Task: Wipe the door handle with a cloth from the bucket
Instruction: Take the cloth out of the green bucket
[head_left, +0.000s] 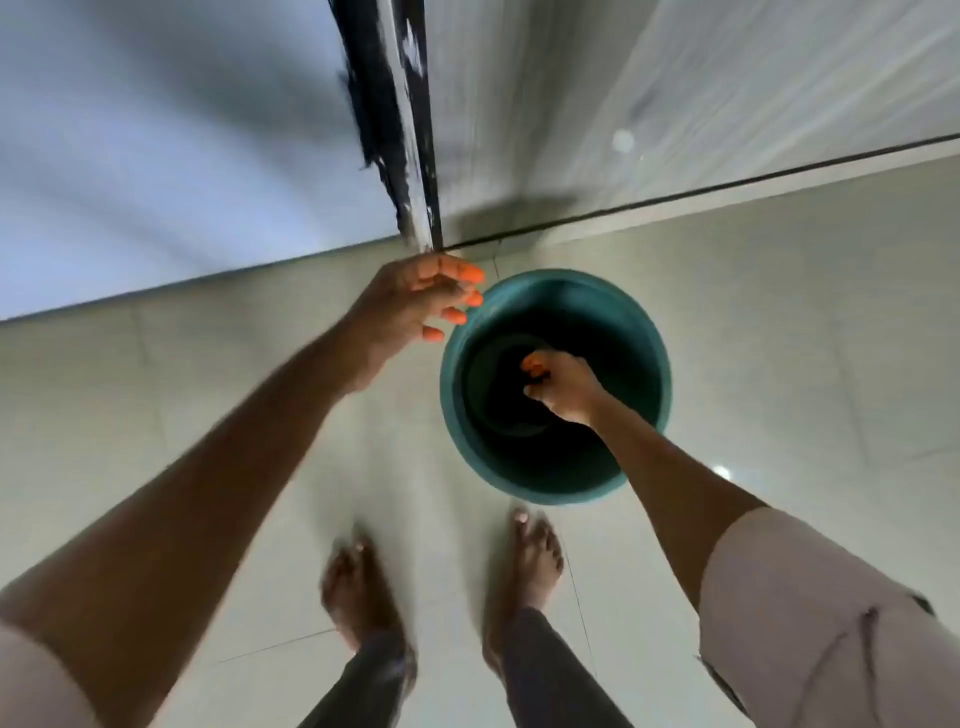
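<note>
A teal bucket (649, 332) stands on the tiled floor in front of my bare feet, its inside dark. My right hand (563, 387) reaches down into the bucket with its fingers curled; the dark interior hides whatever it may be pinching, and no cloth is clearly visible. My left hand (415, 306) hovers just above and left of the bucket's rim, fingers spread, holding nothing. The door handle is out of view.
A dark, worn door frame edge (400, 130) runs up from the floor just behind my left hand. A pale blue surface (156, 130) lies to its left and a grey wall (675, 93) to its right. My feet (441, 582) stand on pale floor tiles.
</note>
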